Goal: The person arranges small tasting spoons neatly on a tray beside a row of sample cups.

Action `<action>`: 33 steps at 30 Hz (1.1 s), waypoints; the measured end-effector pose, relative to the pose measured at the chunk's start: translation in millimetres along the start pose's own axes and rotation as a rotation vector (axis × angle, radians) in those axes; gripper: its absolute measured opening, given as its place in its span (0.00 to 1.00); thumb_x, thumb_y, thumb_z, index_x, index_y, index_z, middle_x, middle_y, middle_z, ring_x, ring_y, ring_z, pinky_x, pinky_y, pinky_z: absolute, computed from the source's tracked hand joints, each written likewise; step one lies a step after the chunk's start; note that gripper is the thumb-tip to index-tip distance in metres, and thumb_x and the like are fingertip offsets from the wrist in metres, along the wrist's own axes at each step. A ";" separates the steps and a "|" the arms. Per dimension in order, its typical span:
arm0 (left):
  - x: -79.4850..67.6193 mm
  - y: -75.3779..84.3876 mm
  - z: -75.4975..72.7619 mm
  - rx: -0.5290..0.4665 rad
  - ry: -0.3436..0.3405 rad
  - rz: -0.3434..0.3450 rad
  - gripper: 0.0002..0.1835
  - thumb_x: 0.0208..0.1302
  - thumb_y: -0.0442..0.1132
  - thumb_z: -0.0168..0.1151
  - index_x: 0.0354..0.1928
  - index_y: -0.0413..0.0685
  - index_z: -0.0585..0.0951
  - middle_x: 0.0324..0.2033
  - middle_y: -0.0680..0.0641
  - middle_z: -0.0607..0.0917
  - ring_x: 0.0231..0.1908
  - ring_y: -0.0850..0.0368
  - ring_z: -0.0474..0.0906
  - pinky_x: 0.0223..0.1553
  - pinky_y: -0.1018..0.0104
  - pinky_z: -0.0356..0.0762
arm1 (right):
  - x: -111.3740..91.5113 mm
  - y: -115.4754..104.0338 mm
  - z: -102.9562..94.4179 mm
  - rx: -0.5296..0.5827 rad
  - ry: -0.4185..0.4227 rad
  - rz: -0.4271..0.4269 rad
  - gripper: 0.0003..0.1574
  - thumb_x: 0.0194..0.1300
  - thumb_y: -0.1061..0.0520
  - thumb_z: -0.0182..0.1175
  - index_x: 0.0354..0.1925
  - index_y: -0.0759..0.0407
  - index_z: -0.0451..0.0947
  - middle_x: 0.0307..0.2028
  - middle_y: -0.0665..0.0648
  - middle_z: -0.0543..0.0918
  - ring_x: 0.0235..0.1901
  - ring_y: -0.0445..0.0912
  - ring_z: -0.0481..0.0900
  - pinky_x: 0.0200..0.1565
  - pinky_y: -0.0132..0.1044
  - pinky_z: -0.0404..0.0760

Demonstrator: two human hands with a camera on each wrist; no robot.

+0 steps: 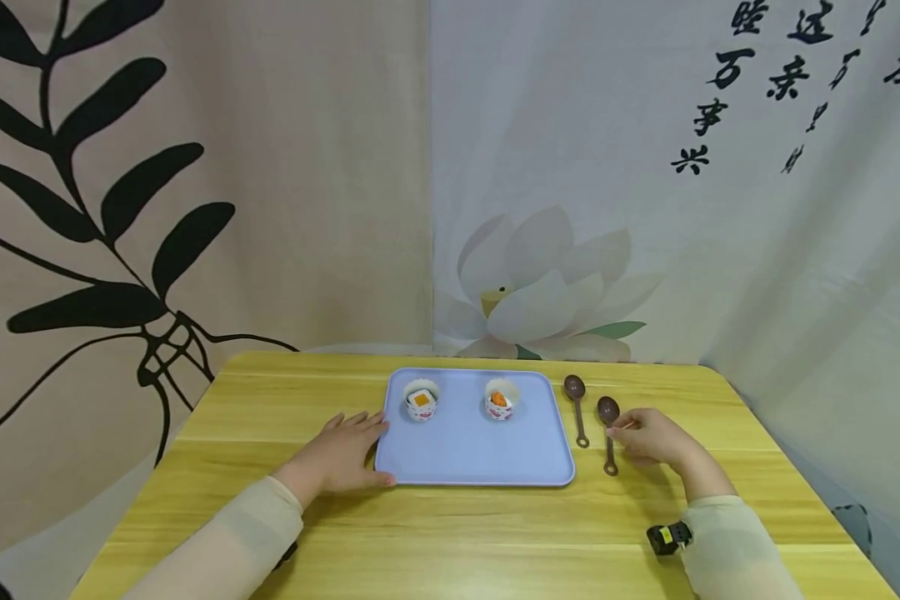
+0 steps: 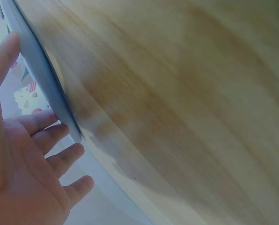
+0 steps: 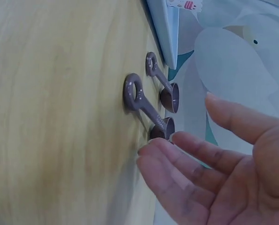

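Observation:
My left hand (image 1: 345, 454) lies against the left edge of a light blue tray (image 1: 465, 454); in the left wrist view its fingers and thumb spread along the rim. On the tray stand two small patterned cups: the left cup (image 1: 421, 412) contains a white piece with an orange patch, the right cup (image 1: 498, 412) an orange piece. My right hand (image 1: 660, 437) is at the nearer brown spoon (image 1: 608, 410). The right wrist view shows the thumb apart from the fingertips, which reach beside that spoon's bowl. Another brown spoon (image 1: 574, 387) lies between it and the tray.
A yellow wood-grain table (image 1: 495, 542) carries everything. Behind it hangs a curtain (image 1: 330, 208) with printed leaves, a lotus and black writing. A small black device (image 1: 667, 537) sits at the right wrist.

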State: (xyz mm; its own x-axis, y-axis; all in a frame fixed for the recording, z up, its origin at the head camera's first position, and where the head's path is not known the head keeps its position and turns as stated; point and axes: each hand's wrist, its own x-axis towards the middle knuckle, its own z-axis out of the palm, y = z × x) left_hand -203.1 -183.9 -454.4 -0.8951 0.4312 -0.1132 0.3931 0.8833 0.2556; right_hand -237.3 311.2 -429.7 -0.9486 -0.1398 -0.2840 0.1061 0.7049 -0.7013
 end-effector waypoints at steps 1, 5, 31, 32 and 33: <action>-0.1 -0.2 0.1 -0.001 0.000 0.000 0.53 0.55 0.71 0.65 0.72 0.39 0.68 0.73 0.41 0.64 0.73 0.36 0.58 0.71 0.34 0.48 | 0.7 0.9 0.2 0.014 -0.001 0.010 0.28 0.72 0.52 0.60 0.56 0.75 0.73 0.45 0.67 0.80 0.40 0.54 0.82 0.40 0.48 0.86; 0.1 -0.5 0.7 0.000 0.000 0.000 0.53 0.55 0.71 0.65 0.72 0.39 0.68 0.74 0.41 0.64 0.73 0.36 0.58 0.71 0.34 0.48 | 1.8 4.0 0.9 0.036 -0.013 0.016 0.29 0.73 0.53 0.60 0.58 0.77 0.70 0.45 0.66 0.80 0.39 0.52 0.81 0.39 0.47 0.86; 0.1 -0.6 0.2 -0.008 -0.005 -0.005 0.54 0.55 0.72 0.64 0.73 0.40 0.67 0.74 0.42 0.63 0.73 0.36 0.57 0.71 0.34 0.47 | 16.8 10.9 10.1 0.148 -0.005 0.028 0.28 0.67 0.65 0.63 0.60 0.78 0.67 0.33 0.59 0.75 0.29 0.47 0.77 0.33 0.40 0.85; 0.2 -0.5 0.1 -0.010 -0.005 -0.005 0.54 0.55 0.72 0.64 0.73 0.40 0.67 0.74 0.42 0.63 0.73 0.36 0.57 0.71 0.34 0.46 | 16.9 9.8 10.8 0.136 0.000 0.026 0.28 0.66 0.65 0.64 0.59 0.78 0.67 0.32 0.59 0.75 0.28 0.47 0.77 0.32 0.40 0.85; 0.2 -0.3 0.0 -0.010 -0.006 -0.005 0.54 0.55 0.72 0.64 0.73 0.40 0.67 0.74 0.42 0.63 0.73 0.36 0.57 0.71 0.34 0.46 | 17.2 9.0 11.6 0.127 0.006 0.025 0.27 0.66 0.65 0.64 0.58 0.78 0.68 0.31 0.59 0.74 0.28 0.47 0.77 0.32 0.40 0.85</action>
State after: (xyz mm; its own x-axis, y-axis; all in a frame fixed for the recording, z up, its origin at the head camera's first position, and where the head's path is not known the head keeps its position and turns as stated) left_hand -203.4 -184.1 -454.4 -0.8959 0.4277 -0.1201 0.3864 0.8836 0.2645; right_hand -249.1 307.0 -448.5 -0.9468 -0.1187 -0.2991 0.1667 0.6141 -0.7714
